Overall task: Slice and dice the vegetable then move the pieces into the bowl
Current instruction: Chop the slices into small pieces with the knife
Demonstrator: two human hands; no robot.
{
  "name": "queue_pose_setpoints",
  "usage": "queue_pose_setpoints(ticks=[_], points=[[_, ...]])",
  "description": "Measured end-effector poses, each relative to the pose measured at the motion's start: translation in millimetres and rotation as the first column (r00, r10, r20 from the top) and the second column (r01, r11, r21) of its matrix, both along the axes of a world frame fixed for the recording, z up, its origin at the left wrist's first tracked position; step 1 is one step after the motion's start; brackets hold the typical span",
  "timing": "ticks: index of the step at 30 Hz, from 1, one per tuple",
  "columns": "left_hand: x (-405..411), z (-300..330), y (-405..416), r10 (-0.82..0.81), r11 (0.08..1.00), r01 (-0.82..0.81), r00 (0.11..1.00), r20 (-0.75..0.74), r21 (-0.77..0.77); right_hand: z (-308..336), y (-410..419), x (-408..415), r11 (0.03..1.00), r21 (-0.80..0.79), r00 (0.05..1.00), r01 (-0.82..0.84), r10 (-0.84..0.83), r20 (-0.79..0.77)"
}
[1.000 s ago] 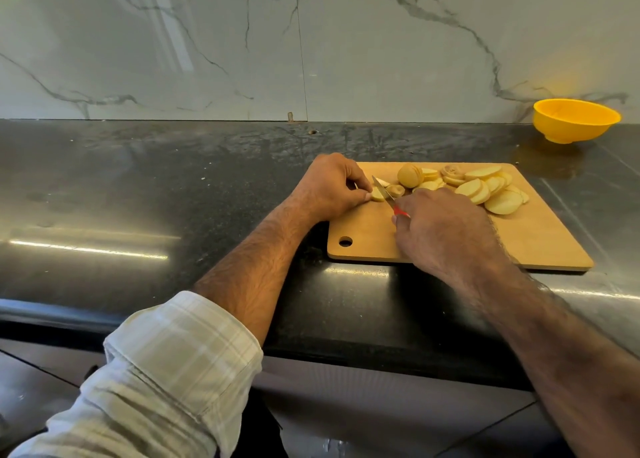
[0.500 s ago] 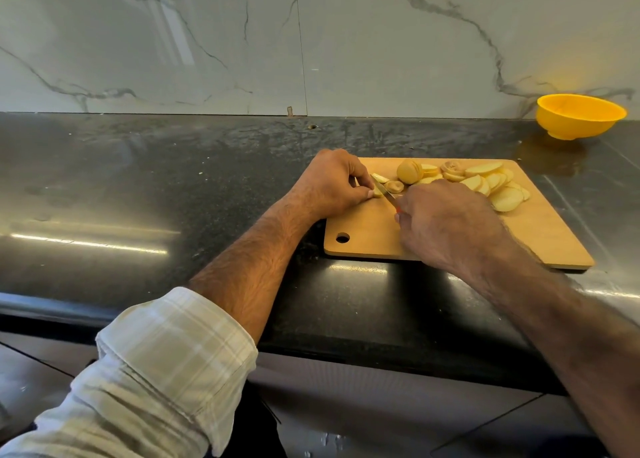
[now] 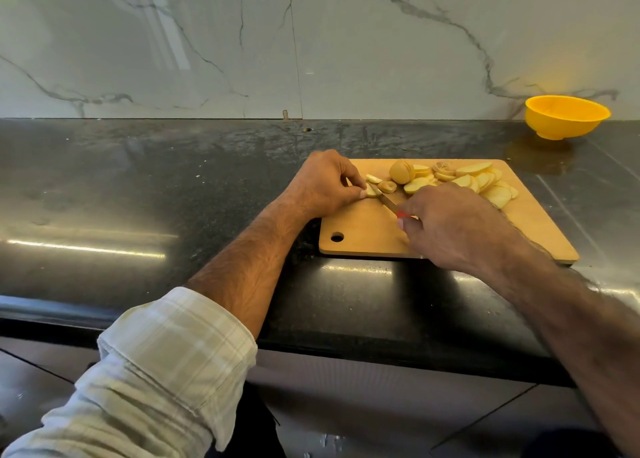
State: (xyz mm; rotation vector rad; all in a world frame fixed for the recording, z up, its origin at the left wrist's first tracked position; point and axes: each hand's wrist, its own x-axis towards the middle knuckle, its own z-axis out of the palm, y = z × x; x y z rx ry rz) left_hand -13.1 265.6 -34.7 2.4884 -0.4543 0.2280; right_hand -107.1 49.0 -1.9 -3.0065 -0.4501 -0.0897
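Observation:
A wooden cutting board (image 3: pixel 363 236) lies on the black counter. Along its far side lie several pale potato slices (image 3: pixel 485 184) and a rounded potato end (image 3: pixel 401 172). My left hand (image 3: pixel 325 184) pinches a small potato piece (image 3: pixel 372 191) against the board at its far left. My right hand (image 3: pixel 446 225) grips a small knife (image 3: pixel 389 201) with a red handle; its blade points at that piece and touches it. The yellow bowl (image 3: pixel 566 116) stands apart at the back right by the wall, and nothing shows inside it.
The glossy black counter (image 3: pixel 156 187) stretches left of the board. A marble wall (image 3: pixel 311 42) closes off the back. The counter's front edge runs just below the board.
The knife blade has come down from a raised angle onto the small piece under my left fingers. Both hands stay at the same spot on the board.

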Motion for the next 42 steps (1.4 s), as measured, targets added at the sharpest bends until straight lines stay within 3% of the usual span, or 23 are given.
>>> queue_pose_setpoints(ticks=[4, 21, 24, 35, 42], points=[[0, 0, 4, 0.007, 1.0, -0.007, 1.0, -0.001, -0.02, -2, 6, 0, 0.999, 0.032, 0.997, -0.002, 0.0, 0.083], [0, 1, 2, -0.016, 0.999, 0.017, 1.0, 0.016, -0.041, 10, 54, 20, 0.996, -0.084, 0.999, 0.031, -0.033, -0.019], [0, 0, 1, -0.013, 0.999, 0.014, 1.0, 0.014, -0.051, 3, 46, 20, 0.996, -0.091, 0.999, 0.026, -0.023, 0.038], [1, 2, 6, -0.017, 0.998, 0.016, 0.999, -0.033, -0.058, -1, 22, 10, 1.0, 0.016, 0.994, 0.026, -0.027, 0.11], [5, -4, 6, -0.05, 0.998, 0.051, 0.998, 0.033, -0.023, 0, 5, 25, 0.992, 0.106, 0.987, 0.071, -0.086, 0.138]])
